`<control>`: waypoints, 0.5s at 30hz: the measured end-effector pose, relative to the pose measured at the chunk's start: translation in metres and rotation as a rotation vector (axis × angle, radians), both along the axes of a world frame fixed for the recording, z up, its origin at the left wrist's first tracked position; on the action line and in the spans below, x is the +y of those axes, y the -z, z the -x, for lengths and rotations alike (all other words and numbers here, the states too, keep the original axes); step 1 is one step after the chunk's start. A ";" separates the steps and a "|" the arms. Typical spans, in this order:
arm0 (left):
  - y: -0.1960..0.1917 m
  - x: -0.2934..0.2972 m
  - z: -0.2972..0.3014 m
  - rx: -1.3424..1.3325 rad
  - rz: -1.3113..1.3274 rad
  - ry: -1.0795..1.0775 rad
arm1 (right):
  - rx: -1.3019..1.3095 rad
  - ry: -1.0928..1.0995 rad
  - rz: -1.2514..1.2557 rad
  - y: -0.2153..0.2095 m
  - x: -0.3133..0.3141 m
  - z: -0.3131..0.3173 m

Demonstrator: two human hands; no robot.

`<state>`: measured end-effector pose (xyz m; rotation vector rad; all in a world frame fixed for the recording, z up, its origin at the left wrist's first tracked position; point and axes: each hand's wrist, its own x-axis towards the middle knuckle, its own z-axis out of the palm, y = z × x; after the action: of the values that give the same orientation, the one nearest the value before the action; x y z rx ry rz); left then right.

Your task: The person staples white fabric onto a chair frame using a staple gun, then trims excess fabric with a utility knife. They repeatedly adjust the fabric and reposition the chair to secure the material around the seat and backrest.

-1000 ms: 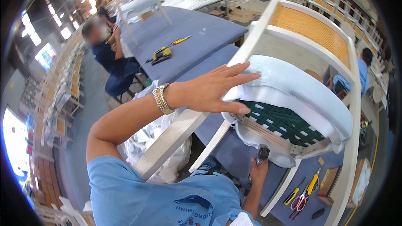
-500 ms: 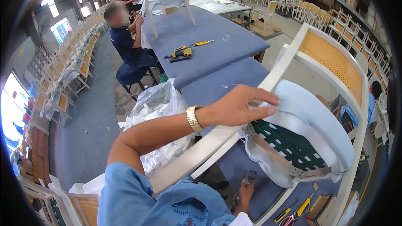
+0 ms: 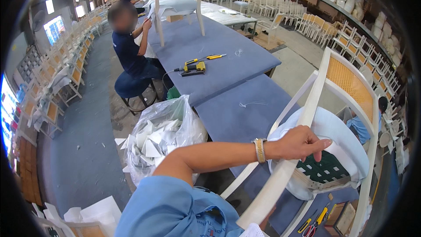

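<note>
A white wooden armchair (image 3: 307,105) with a woven cane back (image 3: 351,85) lies tipped over on the blue-covered table in front of me. Its seat is wrapped in pale blue cloth (image 3: 353,149), and dark green webbing (image 3: 326,166) crosses the seat's underside. My left hand (image 3: 298,144), with a watch on its wrist, reaches across a chair rail to the seat edge. Its fingers are bent together, and what they grip is too small to make out. My right hand (image 3: 268,217) shows only a sliver behind the lower rail; its fingers are hidden.
Pliers (image 3: 309,230) and yellow cutters (image 3: 322,216) lie beside a wooden box (image 3: 341,217). A yellow power tool (image 3: 194,69) rests farther off. A plastic bag of white scraps (image 3: 162,138) stands left of the table. A co-worker (image 3: 129,48) sits at another chair (image 3: 177,6).
My left hand has moved right and down over the rail, its fingers more bent. My right hand, earlier seen with a metal-headed tool, is now mostly hidden. The view has shifted.
</note>
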<state>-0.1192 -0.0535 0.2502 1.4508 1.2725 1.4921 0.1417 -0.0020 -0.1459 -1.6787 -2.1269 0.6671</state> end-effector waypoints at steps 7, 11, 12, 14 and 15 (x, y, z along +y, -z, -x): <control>0.008 0.006 0.004 0.082 -0.133 0.012 | -0.106 0.115 -0.042 0.071 -0.025 -0.012; 0.013 0.017 0.002 0.167 -0.247 0.003 | -0.081 0.085 0.026 0.048 -0.026 -0.012; 0.010 0.023 0.003 0.422 -0.252 -0.015 | -0.073 0.105 0.036 0.044 -0.031 -0.015; 0.006 0.034 0.011 0.668 -0.286 0.056 | -0.051 0.114 0.037 0.038 -0.030 -0.013; 0.007 0.042 0.016 0.504 -0.354 0.102 | -0.033 0.095 0.044 0.037 -0.026 -0.001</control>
<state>-0.1349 -0.0115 0.2432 2.1944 1.2251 1.3771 0.1427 -0.0280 -0.1829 -1.8138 -2.0534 0.6675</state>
